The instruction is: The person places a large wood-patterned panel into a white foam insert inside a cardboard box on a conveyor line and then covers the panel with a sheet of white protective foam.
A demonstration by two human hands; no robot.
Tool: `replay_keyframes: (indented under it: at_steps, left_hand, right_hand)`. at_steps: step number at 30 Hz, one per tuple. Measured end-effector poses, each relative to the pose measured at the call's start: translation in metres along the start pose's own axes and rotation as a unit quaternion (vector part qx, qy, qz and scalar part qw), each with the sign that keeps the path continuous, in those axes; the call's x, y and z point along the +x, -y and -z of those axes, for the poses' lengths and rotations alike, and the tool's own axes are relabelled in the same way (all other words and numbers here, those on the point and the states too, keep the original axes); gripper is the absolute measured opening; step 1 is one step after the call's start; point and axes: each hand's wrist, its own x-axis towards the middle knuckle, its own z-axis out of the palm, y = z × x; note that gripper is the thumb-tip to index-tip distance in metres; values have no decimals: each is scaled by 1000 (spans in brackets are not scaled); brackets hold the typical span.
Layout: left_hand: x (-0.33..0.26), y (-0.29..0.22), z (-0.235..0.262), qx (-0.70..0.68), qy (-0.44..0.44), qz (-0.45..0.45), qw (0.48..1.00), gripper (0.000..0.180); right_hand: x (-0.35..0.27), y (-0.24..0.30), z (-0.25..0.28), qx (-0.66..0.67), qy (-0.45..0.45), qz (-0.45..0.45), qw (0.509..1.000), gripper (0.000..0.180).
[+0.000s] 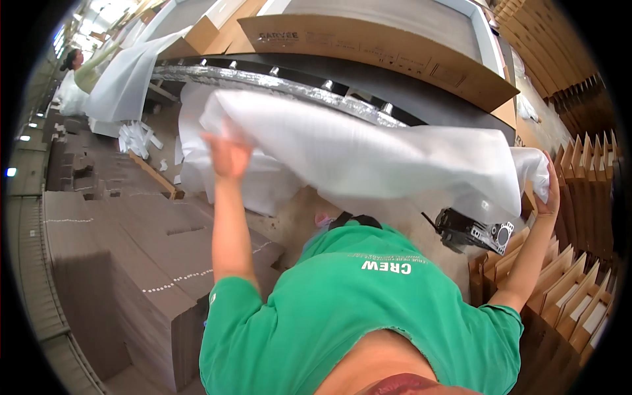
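A white translucent foam sheet [368,151] is stretched in front of me between both hands, folded and sagging in the middle. My left hand [232,155] is at its left end, with the thumb sticking out to the side. The other fingers are smeared by motion and partly covered by the sheet, so their grip is unclear. At the right end, my right hand [550,191] is closed around a bunched edge of the sheet. Just beyond the sheet runs a roller conveyor edge [283,82] wrapped in clear film.
An open cardboard box [375,52] with a white-framed panel lies beyond the conveyor. Stacked brown boards [125,250] fill the left; upright cardboard pieces [566,283] stand at right. A black device [471,230] is beneath the sheet. Another person [79,69] is far left, near white scraps [138,138].
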Motion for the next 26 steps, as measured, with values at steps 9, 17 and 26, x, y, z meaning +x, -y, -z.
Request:
replay_keyframes:
  at_steps: [9, 17, 26]
  left_hand:
    - [23, -23, 11, 457, -165, 196, 852, 31]
    - [174, -90, 0, 108, 66, 160, 979, 50]
    - [341, -101, -1, 312, 2, -14, 950, 52]
  right_hand:
    - [21, -9, 11, 33, -38, 156, 986, 45]
    - [98, -35, 79, 184, -224, 121, 949, 23]
    - [208, 3, 13, 162, -309, 194, 917, 20]
